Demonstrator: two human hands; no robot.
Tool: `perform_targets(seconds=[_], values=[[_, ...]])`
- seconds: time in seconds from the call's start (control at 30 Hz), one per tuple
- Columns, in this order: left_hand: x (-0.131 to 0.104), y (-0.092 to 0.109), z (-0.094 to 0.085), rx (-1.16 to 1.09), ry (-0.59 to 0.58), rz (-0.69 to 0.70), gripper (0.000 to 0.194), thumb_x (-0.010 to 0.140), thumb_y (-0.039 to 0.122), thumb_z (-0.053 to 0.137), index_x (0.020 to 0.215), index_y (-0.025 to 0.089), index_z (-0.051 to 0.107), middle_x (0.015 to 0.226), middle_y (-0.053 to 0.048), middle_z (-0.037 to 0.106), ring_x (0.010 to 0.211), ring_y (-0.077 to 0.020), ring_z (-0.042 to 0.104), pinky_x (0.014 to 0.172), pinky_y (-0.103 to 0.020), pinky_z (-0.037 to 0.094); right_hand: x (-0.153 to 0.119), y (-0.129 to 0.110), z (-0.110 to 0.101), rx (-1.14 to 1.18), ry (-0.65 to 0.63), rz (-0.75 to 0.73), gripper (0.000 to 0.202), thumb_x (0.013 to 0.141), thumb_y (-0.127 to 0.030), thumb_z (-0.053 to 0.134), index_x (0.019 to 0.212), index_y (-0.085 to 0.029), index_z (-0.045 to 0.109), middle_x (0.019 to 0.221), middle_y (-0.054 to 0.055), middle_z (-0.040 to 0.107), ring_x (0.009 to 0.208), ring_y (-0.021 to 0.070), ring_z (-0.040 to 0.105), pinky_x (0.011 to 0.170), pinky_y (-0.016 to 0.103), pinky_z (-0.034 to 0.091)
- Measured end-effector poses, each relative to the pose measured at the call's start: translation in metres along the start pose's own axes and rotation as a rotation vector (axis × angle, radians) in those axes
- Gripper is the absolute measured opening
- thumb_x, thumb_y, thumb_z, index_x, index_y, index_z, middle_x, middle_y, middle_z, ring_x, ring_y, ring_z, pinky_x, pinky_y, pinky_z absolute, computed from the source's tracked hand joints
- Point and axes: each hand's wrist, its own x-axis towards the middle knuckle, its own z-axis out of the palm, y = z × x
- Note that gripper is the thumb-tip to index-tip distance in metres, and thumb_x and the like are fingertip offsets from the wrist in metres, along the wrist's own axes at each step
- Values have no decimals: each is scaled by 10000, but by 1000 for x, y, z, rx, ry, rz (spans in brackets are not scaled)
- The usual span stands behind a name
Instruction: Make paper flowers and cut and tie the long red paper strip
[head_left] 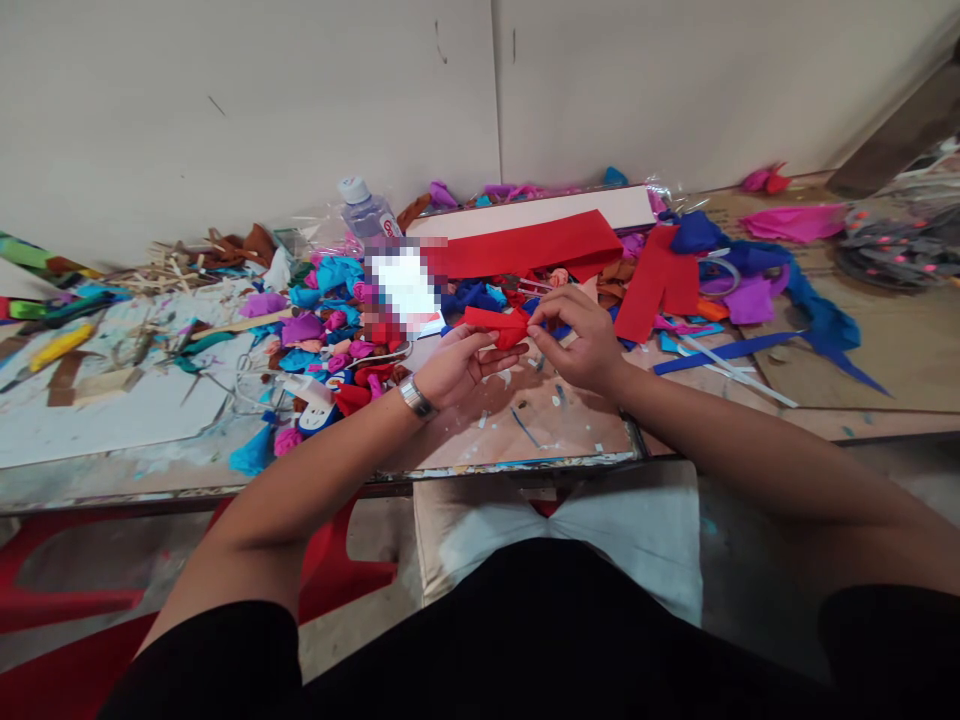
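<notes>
Pinching red paper [495, 319], left fingers [474, 344] and right fingers [550, 346] hold its crumpled folds.

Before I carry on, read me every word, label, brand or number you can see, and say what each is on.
"Co", in red, on the bottle label; the rest is too blurred to read.
Pixelated bright patch: nothing legible.
Red strip between left hand and right hand: no text visible.

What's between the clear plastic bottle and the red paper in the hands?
From the bottle to the red paper: a bright blurred rectangle and crumpled blue paper, in the head view.
</notes>
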Motion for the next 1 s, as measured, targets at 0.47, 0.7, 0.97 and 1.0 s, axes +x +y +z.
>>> perform_targets(seconds=[0.47, 0.7, 0.97, 1.0], values=[[7, -7, -8, 80, 43, 149, 366, 749, 270, 914, 995, 184, 658, 892, -1, 776, 833, -159, 779, 957, -413, 670, -3, 2, 6, 218, -47, 101, 225, 1017, -467, 636, 958, -250, 637, 1061, 72, 619, 895, 220, 581, 753, 391, 512], [9, -10, -10, 96, 22, 201, 376, 744, 301, 935, 1009, 188, 694, 911, 8, 756, 803, -134, 735, 983, -428, 667, -3, 1, 6, 157, 5, 70, 202, 985, -422, 696, 897, -246, 650, 1033, 69, 633, 871, 224, 583, 710, 391, 501], [10, -7, -14, 324, 56, 319, 412, 772, 424, 943, 1002, 198, 686, 1053, -24, 737, 931, -158, 730, 879, -329, 659, -3, 3, 5, 169, 32, 110, 246, 1010, -499, 670, 1041, -256, 656, 1059, 73, 657, 862, 216, 593, 701, 375, 506], [9, -7, -14, 362, 53, 340, 410, 785, 440, 938, 991, 196, 681, 1046, -28, 730, 919, -158, 728, 862, -316, 651, -3, 4, 5, 169, 23, 108, 276, 991, -509, 705, 1091, -256, 665, 1092, 77, 665, 875, 216, 603, 699, 369, 508]])
